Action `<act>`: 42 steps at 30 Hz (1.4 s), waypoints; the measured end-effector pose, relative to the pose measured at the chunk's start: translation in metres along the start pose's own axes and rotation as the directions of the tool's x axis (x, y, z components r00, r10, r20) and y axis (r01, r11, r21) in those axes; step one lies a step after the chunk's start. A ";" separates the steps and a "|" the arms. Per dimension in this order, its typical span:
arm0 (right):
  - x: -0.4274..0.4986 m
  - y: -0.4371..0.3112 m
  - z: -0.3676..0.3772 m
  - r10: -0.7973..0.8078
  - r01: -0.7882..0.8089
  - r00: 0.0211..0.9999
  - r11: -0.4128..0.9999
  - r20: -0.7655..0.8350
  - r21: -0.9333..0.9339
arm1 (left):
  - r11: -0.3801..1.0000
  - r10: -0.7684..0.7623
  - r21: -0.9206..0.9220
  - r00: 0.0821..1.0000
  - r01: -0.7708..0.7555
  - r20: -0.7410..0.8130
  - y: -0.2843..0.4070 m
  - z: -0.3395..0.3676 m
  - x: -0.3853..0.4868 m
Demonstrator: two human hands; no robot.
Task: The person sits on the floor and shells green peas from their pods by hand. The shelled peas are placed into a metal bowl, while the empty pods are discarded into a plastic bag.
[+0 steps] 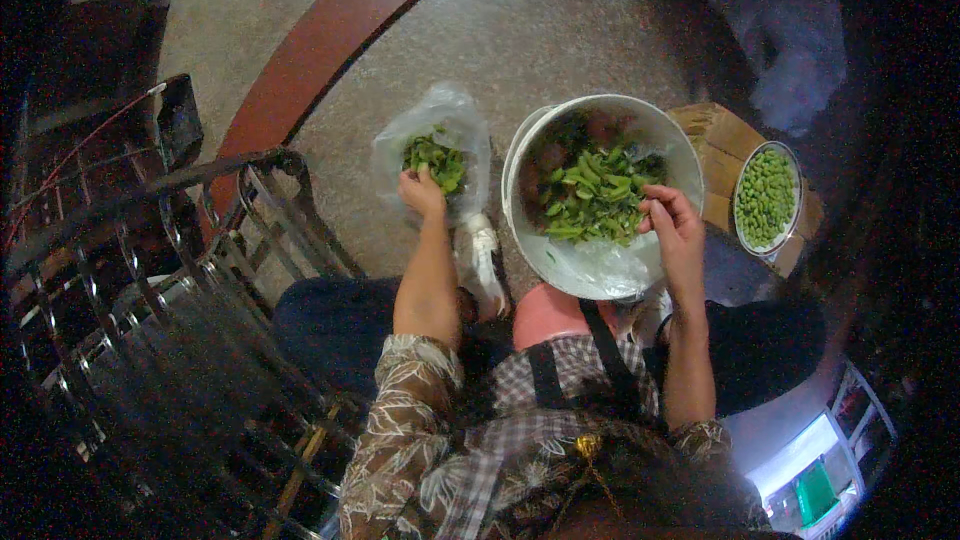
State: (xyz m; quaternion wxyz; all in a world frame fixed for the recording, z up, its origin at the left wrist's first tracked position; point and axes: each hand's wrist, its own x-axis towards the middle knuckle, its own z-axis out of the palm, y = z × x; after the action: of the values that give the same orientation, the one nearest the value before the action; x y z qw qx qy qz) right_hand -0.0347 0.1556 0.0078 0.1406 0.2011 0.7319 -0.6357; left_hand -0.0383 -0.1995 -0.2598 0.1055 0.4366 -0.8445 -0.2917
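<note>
My left hand is at a translucent plastic bag on the floor, its fingertips against green pods or hulls inside. Whether it grips any of them is unclear. Over the right rim of a white bucket hangs my right hand, thumb and fingers curled close together. Anything small between those fingertips cannot be made out. Loose green bean pods fill the middle of the bucket, with clear plastic film along its near side. Shelled green beans heap up in a white-rimmed bowl to the right.
The bowl rests on a cardboard box. A pink rounded object sits between my knees, against the bucket. Metal-barred racks or chairs crowd my left. Whitish plastic sheeting lies at the upper right. A reddish-brown band crosses the floor.
</note>
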 end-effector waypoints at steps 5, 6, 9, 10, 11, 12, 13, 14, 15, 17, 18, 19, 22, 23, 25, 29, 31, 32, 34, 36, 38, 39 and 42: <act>0.002 0.002 -0.002 -0.013 0.013 1.000 0.999 0.000 0.046 | 0.993 -0.101 0.066 0.987 0.094 0.121 0.014 -0.011 -0.001; 0.001 0.001 -0.002 -0.003 0.002 1.000 0.998 0.014 0.068 | 0.990 -0.121 0.085 0.986 0.111 0.119 0.015 -0.017 -0.005; -0.001 0.000 0.001 -0.026 0.024 0.997 0.999 0.069 0.027 | 0.975 -0.211 0.087 0.975 0.205 0.069 0.025 -0.034 -0.018; -0.002 0.000 0.003 -0.021 0.018 0.996 0.999 0.087 0.033 | 0.962 -0.268 0.054 0.963 0.266 0.038 0.030 -0.039 -0.024; -0.004 0.001 0.005 -0.031 0.026 0.994 0.999 0.104 0.044 | 0.946 -0.323 0.017 0.946 0.323 0.010 0.037 -0.045 -0.028; -0.007 0.002 0.007 -0.043 0.037 0.992 0.998 0.119 0.055 | 0.862 -0.476 -0.155 0.876 0.482 0.080 0.047 -0.052 -0.029; -0.009 0.003 0.007 -0.060 0.053 0.987 0.997 0.149 0.055 | 0.819 -0.448 -0.353 0.888 0.453 0.100 0.058 -0.059 -0.033; -0.010 0.004 0.008 -0.079 0.071 0.981 0.996 0.177 0.054 | 0.722 -0.471 -0.496 0.867 0.483 0.160 0.071 -0.067 -0.040; -0.012 0.005 0.008 -0.128 0.116 0.969 0.991 0.211 0.067 | 0.600 -0.480 -0.619 0.847 0.507 0.228 0.086 -0.075 -0.049; -0.017 0.006 0.013 -0.160 0.127 0.957 0.981 0.242 0.149 | 0.502 -0.280 -0.773 0.919 0.387 0.279 0.121 -0.097 -0.075; -0.020 0.006 0.016 -0.159 0.113 0.948 0.978 0.275 0.175 | 0.432 -0.169 -0.836 0.941 0.337 0.292 0.139 -0.109 -0.092; -0.023 0.006 0.019 -0.135 0.081 0.945 0.979 0.299 0.186 | 0.467 -0.072 -0.819 0.937 0.333 0.340 0.155 -0.123 -0.110; -0.033 0.006 0.026 -0.115 0.004 0.934 0.950 0.338 0.311 | 0.618 0.208 -0.743 0.858 0.257 0.470 0.186 -0.162 -0.172; -0.037 0.005 0.026 -0.118 -0.009 0.925 0.944 0.361 0.330 | 0.655 0.324 -0.734 0.813 0.177 0.485 0.193 -0.171 -0.190; -0.042 0.005 0.020 -0.138 0.034 0.938 0.949 0.318 0.312 | 0.686 0.426 -0.718 0.734 0.118 0.528 0.203 -0.180 -0.217; -0.051 0.007 0.006 -0.199 0.116 0.942 0.949 0.271 0.295 | 0.752 0.636 -0.554 0.612 -0.356 0.470 0.208 -0.186 -0.234; -0.055 0.008 0.003 -0.227 0.143 0.940 0.940 0.255 0.311 | 0.690 0.724 -0.473 0.532 -0.548 0.440 0.208 -0.189 -0.236; -0.056 0.008 0.002 -0.233 0.152 0.943 0.937 0.239 0.314 | 0.658 0.752 -0.455 0.496 -0.600 0.434 0.209 -0.190 -0.237; -0.060 0.008 0.000 -0.245 0.186 0.945 0.947 0.215 0.262 | 0.608 0.787 -0.416 0.443 -0.676 0.430 0.210 -0.192 -0.238; -0.064 0.008 0.000 -0.237 0.188 0.950 0.954 0.203 0.234 | 0.578 0.802 -0.387 0.415 -0.718 0.429 0.211 -0.194 -0.238; -0.067 0.008 -0.002 -0.241 0.190 0.948 0.952 0.209 0.238 | 0.530 0.834 -0.401 0.374 -0.747 0.405 0.210 -0.194 -0.237; -0.068 0.008 -0.003 -0.218 0.171 0.953 0.960 0.211 0.220 | 0.508 0.848 -0.412 0.355 -0.756 0.395 0.210 -0.194 -0.235; -0.069 0.009 -0.004 -0.219 0.173 0.949 0.964 0.229 0.204 | 0.501 0.841 -0.368 0.340 -0.784 0.420 0.208 -0.196 -0.233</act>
State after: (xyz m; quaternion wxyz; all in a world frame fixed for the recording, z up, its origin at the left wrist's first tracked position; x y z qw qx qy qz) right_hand 0.0301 0.1521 0.0323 0.1486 0.0575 0.6640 -0.7306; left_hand 0.0448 0.0011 0.0377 0.0101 -0.1522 -0.9228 -0.3538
